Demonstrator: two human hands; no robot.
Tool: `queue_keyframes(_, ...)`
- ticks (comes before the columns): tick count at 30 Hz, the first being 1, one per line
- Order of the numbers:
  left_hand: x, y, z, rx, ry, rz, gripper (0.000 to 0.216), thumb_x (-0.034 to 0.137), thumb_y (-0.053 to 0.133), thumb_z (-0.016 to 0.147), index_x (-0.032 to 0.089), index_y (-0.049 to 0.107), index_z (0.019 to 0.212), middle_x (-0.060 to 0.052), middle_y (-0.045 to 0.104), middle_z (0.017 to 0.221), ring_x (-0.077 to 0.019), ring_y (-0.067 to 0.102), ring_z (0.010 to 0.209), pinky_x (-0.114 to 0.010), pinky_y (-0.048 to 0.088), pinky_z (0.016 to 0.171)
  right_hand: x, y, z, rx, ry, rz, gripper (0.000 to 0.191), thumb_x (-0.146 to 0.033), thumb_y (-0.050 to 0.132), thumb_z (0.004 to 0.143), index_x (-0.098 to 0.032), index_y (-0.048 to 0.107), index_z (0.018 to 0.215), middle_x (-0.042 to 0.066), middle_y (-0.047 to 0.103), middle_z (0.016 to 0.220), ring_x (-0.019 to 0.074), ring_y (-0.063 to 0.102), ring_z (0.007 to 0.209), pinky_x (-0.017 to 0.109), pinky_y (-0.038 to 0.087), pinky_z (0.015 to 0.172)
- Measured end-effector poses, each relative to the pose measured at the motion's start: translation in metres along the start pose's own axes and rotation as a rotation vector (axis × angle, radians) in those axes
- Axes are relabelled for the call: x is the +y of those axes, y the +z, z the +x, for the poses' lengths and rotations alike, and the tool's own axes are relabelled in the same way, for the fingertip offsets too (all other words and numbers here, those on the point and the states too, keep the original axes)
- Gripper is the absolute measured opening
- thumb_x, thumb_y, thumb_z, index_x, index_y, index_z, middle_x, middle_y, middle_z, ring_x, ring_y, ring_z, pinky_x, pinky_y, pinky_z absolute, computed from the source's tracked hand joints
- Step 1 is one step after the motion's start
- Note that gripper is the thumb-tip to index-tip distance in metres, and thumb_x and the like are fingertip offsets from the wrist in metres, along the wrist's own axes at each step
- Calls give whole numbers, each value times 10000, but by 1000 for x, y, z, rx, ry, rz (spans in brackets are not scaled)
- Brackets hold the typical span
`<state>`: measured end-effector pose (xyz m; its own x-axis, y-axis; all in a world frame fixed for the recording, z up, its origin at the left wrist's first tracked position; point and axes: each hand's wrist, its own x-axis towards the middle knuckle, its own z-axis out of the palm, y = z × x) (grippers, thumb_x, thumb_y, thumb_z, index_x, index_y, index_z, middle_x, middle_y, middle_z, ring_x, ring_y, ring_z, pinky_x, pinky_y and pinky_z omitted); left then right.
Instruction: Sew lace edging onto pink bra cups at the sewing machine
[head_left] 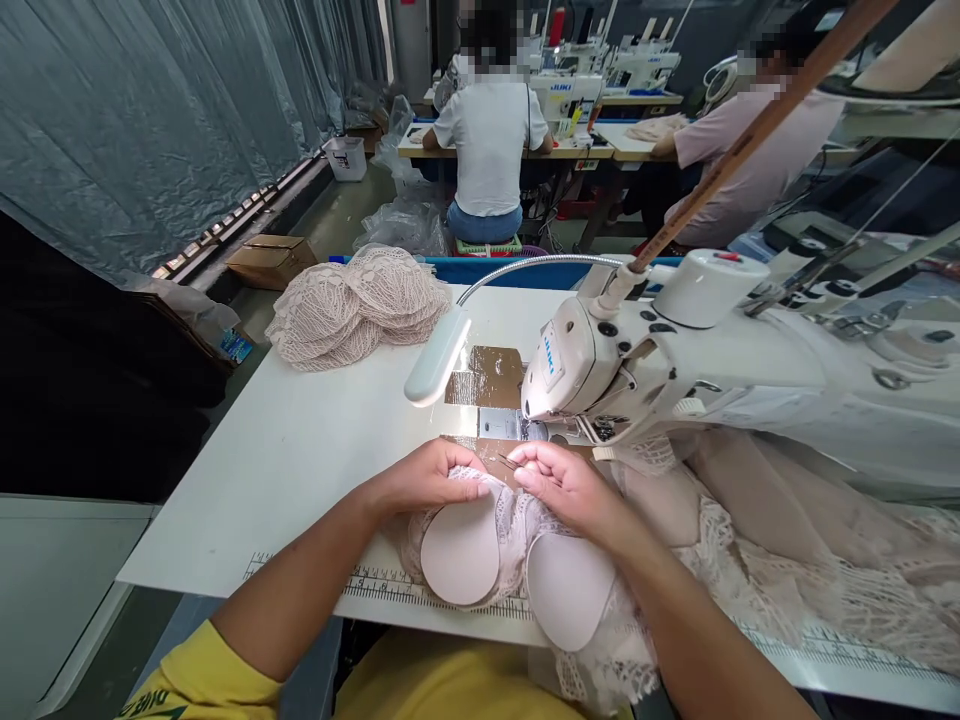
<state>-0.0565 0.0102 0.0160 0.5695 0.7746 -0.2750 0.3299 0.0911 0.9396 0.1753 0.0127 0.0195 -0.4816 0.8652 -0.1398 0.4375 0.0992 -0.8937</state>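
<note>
Head view: pale-pink lace garment with rounded cups (460, 555) beside white sewing machine (720, 360), edge pinched by left hand (429, 478); right hand (570, 485) grasps thin metal tool (507, 461). Likely light, soft; hold by edges.

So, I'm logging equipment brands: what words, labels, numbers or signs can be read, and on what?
"JUKI" on the near sewing machine.
"JUKI" on the far sewing machine.
Too small, blurred or creased: lettering on the machine to its right, table-edge ruler, white bin and yellow sleeve.
</note>
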Motion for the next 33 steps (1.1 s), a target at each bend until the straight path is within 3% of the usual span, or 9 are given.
queue_keyframes(5, 6, 3, -11, -44, 108, 361, 209, 329, 692, 709, 166, 577, 773, 6, 564, 816, -156, 527, 769, -230, 387, 653, -7, -30, -48, -96, 207, -289, 389, -463, 633, 793, -261, 597, 1124, 62, 652, 1118, 248, 617, 986, 312, 492, 787)
queue_keyframes(10, 6, 6, -18, -44, 70, 556, 143, 186, 546, 720, 177, 421, 652, 16, 516, 700, -135, 487, 649, -227, 333, 563, 10, -27, -83, -47, 317, -559, 161, -358, 536, 829, -206, 590, 834, 45, 671, 846, 216, 628, 769, 288, 469, 664)
queue_keyframes(13, 17, 2, -31, -45, 114, 691, 128, 125, 501, 707, 174, 410, 631, -6, 558, 750, -150, 515, 685, -237, 342, 600, 3, -27, -88, 32, 230, -657, 233, -364, 468, 873, -208, 525, 709, 25, 611, 692, 200, 587, 663, 287, 441, 606)
queue_keyframes(17, 35, -9, -69, -61, 151, 803, 156, 130, 482, 746, 172, 462, 597, -26, 601, 768, -166, 551, 694, -251, 356, 629, -27, -30, -80, 138, -58, -535, 210, -371, 454, 904, -221, 573, 819, 77, 640, 879, 235, 603, 867, 318, 474, 743)
queue_keyframes(24, 11, -48, -115, 72, -173, 901, 135, 129, 485, 719, 173, 593, 651, -59, 648, 767, -215, 601, 696, -268, 362, 585, -48, 50, -4, -200, -77, -91, 194, -346, 406, 937, -235, 538, 848, 18, 645, 791, 173, 614, 631, 305, 517, 606)
queue_keyframes(26, 13, -73, -122, 171, -278, 970, 153, 139, 482, 733, 167, 629, 700, -77, 660, 764, -239, 618, 710, -282, 385, 591, -55, 75, 33, -145, -167, 12, 197, -344, 404, 940, -231, 563, 967, 40, 660, 898, 181, 645, 732, 322, 552, 693)
queue_keyframes(28, 25, -103, -127, 404, -275, 1055, 225, 159, 444, 795, 164, 666, 832, -101, 675, 868, -267, 632, 816, -314, 433, 656, -71, 88, 72, 38, -345, 71, 249, -357, 406, 940, -226, 557, 1087, 83, 639, 1100, 211, 633, 971, 359, 545, 845)
queue_keyframes(31, 54, -151, -127, 857, -57, 1174, 351, 168, 381, 863, 186, 642, 1099, -103, 634, 1125, -277, 578, 1033, -370, 460, 840, -104, 87, 132, 435, -665, 6, 344, -323, 363, 952, -213, 486, 1255, 116, 522, 1333, 233, 475, 1260, 417, 400, 1068)
queue_keyframes(33, 66, -178, -116, 1092, 109, 1223, 406, 162, 382, 871, 180, 584, 1223, -99, 565, 1273, -274, 509, 1152, -388, 421, 968, -122, 80, 168, 518, -796, -145, 362, -280, 343, 951, -205, 490, 1273, 120, 459, 1407, 243, 389, 1337, 448, 312, 1128)
